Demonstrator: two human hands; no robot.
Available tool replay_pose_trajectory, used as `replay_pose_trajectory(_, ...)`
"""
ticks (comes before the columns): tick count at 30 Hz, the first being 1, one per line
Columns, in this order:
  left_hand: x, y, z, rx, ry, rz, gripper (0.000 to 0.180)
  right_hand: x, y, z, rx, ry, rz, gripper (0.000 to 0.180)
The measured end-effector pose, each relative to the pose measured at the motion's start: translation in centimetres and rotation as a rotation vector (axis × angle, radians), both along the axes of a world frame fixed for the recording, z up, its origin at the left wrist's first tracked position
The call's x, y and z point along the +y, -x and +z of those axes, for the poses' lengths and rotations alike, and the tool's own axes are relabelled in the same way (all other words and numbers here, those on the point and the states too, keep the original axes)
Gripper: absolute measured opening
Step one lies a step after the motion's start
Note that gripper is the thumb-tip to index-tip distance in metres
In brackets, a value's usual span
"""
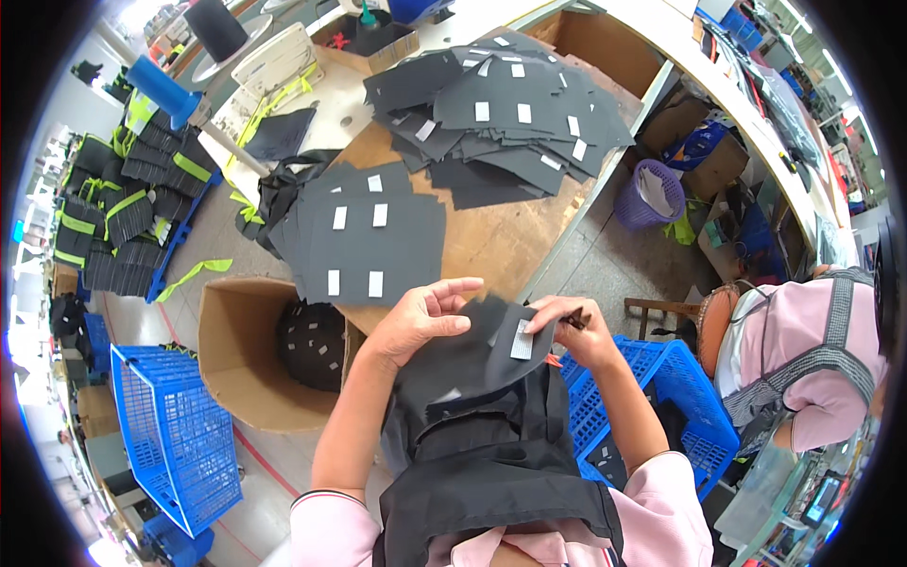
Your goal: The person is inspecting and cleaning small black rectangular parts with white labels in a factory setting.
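Note:
In front of my chest, a dark grey fabric piece (477,354) with white labels lies over my lap and curls up at its far edge. My right hand (588,342) pinches its right edge beside a white label (521,340). A small dark tool (574,319) pokes out of the same hand; its kind is unclear. At the piece's left edge is my left hand (427,319), thumb and fingers apart, gripping nothing. Just beyond my hands lies a stack of similar labelled pieces (359,246). Farther off, a larger messy pile (515,113) covers the table.
A wooden board (491,246) tops the table. An open cardboard box (231,354) holding dark pieces stands left, near a blue crate (175,435). Another blue crate (694,416) is at my right, close to a seated person (803,350). A purple basket (647,194) stands beyond.

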State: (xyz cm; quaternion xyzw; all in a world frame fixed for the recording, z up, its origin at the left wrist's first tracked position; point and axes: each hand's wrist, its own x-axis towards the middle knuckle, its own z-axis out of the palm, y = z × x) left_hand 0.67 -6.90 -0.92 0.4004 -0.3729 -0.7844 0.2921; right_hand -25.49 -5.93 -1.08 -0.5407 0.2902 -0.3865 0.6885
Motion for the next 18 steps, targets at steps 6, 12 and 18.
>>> replay_pose_trajectory(6,3.4,0.1,-0.1,-0.055,-0.131,0.158,0.050,-0.2,2.5,-1.4,0.252,0.150,0.073,0.034)
replay_pose_trajectory(12,3.8,0.7,-0.4,0.003,-0.221,0.116,0.039,0.2,1.6,-0.8,0.072,-0.227,0.185,0.027)
replay_pose_trajectory(18,5.1,0.3,-1.2,-0.101,-0.124,0.355,0.025,1.1,0.8,0.6,0.961,0.393,-0.507,0.029)
